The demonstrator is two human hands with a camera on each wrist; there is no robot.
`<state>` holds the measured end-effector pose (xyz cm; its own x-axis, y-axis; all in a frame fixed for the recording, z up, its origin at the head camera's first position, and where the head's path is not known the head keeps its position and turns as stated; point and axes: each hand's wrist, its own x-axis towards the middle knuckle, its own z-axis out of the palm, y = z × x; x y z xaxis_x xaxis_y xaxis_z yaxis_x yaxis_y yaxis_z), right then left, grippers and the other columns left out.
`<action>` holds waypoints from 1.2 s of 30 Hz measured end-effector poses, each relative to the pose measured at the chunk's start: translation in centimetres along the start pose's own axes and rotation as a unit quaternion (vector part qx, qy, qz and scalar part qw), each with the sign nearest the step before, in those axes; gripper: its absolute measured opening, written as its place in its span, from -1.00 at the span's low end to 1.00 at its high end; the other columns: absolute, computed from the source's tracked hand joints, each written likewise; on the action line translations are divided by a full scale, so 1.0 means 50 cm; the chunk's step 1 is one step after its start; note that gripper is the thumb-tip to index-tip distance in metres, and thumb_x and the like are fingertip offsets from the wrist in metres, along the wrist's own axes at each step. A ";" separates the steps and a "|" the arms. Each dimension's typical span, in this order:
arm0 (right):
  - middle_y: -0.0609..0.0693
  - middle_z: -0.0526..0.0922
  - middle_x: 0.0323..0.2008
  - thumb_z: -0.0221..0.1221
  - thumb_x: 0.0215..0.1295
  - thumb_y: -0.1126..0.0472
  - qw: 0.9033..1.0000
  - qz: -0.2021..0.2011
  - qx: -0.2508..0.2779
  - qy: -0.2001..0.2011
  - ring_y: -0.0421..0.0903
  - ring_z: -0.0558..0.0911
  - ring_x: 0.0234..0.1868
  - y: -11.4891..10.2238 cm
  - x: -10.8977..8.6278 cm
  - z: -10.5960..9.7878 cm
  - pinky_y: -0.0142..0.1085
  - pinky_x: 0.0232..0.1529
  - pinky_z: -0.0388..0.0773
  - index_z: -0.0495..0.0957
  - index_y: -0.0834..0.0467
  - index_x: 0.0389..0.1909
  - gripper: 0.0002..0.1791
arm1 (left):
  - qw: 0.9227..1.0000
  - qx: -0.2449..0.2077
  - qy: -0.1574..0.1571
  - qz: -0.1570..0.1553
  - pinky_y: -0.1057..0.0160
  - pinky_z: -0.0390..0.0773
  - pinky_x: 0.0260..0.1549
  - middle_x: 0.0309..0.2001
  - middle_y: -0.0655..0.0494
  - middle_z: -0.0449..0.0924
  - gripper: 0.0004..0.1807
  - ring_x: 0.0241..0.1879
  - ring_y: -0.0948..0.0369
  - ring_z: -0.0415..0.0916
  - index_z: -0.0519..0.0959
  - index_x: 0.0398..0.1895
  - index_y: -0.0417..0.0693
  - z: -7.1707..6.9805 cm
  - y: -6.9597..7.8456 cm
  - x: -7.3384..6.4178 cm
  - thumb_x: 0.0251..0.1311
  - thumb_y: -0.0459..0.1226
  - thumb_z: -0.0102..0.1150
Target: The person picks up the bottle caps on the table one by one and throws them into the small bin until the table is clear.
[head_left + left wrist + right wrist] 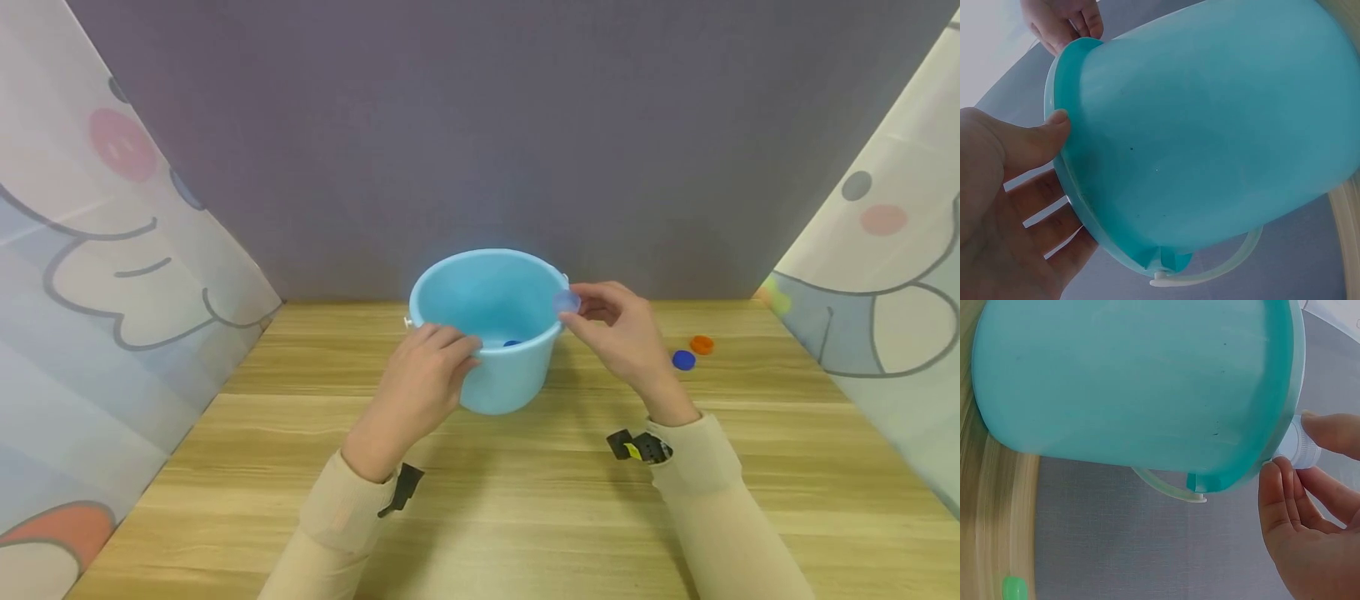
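A light blue bucket (504, 379) stands upright on the wooden table, with a dark blue cap (513, 342) inside at the bottom. My left hand (431, 375) grips the near-left rim; the left wrist view has its thumb (1054, 134) on the outer side and the other fingers over the rim. At the right rim, my right hand (618, 329) pinches a pale translucent bottle cap (566, 302) between thumb and fingers. Ridges show along that cap's side in the right wrist view, where fingertips (1272, 472) are right at the bucket's edge.
To the right of the bucket, a blue cap (684, 360) and an orange cap (702, 344) lie on the table (525, 517). The right wrist view shows a green cap (1015, 588) near the table's edge. Behind rises a grey panel (480, 125), and cartoon-printed sheets flank both sides.
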<state>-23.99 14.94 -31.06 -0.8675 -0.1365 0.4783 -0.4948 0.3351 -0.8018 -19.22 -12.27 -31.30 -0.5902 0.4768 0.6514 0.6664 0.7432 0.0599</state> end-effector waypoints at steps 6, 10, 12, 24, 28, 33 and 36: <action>0.15 0.59 -0.07 0.37 0.30 0.24 1.000 -0.005 0.003 0.005 -0.07 0.60 -0.12 0.000 0.000 0.002 -0.53 -0.03 0.56 0.61 0.32 0.14 -0.58 | 1.000 0.002 -0.001 0.000 0.10 0.56 -0.15 -0.24 0.05 0.70 -0.83 -0.19 0.03 0.54 0.72 -0.14 -0.15 0.000 0.001 0.001 0.20 -0.39 0.39; 0.15 0.59 -0.08 0.38 0.29 0.26 1.000 -0.011 0.008 0.009 -0.06 0.60 -0.12 -0.002 0.000 0.007 -0.48 -0.02 0.58 0.62 0.32 0.12 -0.59 | 1.000 0.002 -0.002 -0.001 0.10 0.56 -0.14 -0.24 0.05 0.70 -0.84 -0.19 0.03 0.54 0.72 -0.14 -0.15 0.000 0.002 0.000 0.21 -0.39 0.39; 0.15 0.59 -0.09 0.37 0.29 0.27 1.000 -0.014 0.008 0.010 -0.05 0.60 -0.12 -0.004 -0.001 0.009 -0.46 -0.01 0.59 0.62 0.33 0.12 -0.59 | 1.000 0.003 -0.002 -0.001 0.10 0.56 -0.15 -0.24 0.05 0.70 -0.84 -0.19 0.03 0.55 0.72 -0.14 -0.15 0.000 0.002 0.000 0.21 -0.39 0.38; 0.19 0.60 -0.13 0.38 0.27 0.34 0.999 -0.039 0.004 0.023 -0.04 0.60 -0.17 -0.005 -0.004 0.017 -0.52 -0.08 0.57 0.62 0.37 0.10 -0.61 | 1.000 0.006 -0.003 0.001 0.10 0.56 -0.13 -0.23 0.05 0.70 -0.84 -0.17 0.03 0.55 0.72 -0.14 -0.14 0.002 0.003 0.001 0.21 -0.39 0.38; 0.17 0.61 -0.14 0.38 0.26 0.34 0.999 -0.039 -0.003 0.025 -0.04 0.61 -0.18 -0.006 -0.005 0.017 -0.51 -0.08 0.57 0.63 0.36 0.09 -0.61 | 1.000 0.008 -0.003 0.003 0.10 0.56 -0.13 -0.23 0.05 0.70 -0.83 -0.18 0.03 0.55 0.72 -0.13 -0.14 0.002 0.004 0.001 0.21 -0.38 0.39; 0.17 0.61 -0.14 0.38 0.26 0.33 0.999 -0.040 -0.008 0.025 -0.04 0.61 -0.18 -0.006 -0.006 0.018 -0.49 -0.07 0.58 0.63 0.36 0.09 -0.61 | 1.000 0.009 -0.002 0.002 0.09 0.56 -0.13 -0.22 0.05 0.71 -0.83 -0.17 0.02 0.55 0.72 -0.14 -0.14 0.001 0.006 0.000 0.20 -0.39 0.39; 0.17 0.61 -0.14 0.38 0.26 0.33 0.999 -0.041 -0.009 0.024 -0.03 0.61 -0.18 -0.007 -0.005 0.018 -0.47 -0.07 0.58 0.63 0.35 0.09 -0.61 | 1.000 0.008 -0.001 0.002 0.09 0.56 -0.13 -0.23 0.05 0.71 -0.83 -0.18 0.02 0.55 0.72 -0.14 -0.14 0.001 0.006 0.000 0.20 -0.39 0.39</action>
<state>-23.65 14.01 -31.24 -0.8200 -0.1190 0.5599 -0.5633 0.3413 -0.7525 -19.07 -12.03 -31.33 -0.5879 0.4811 0.6503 0.6615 0.7486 0.0441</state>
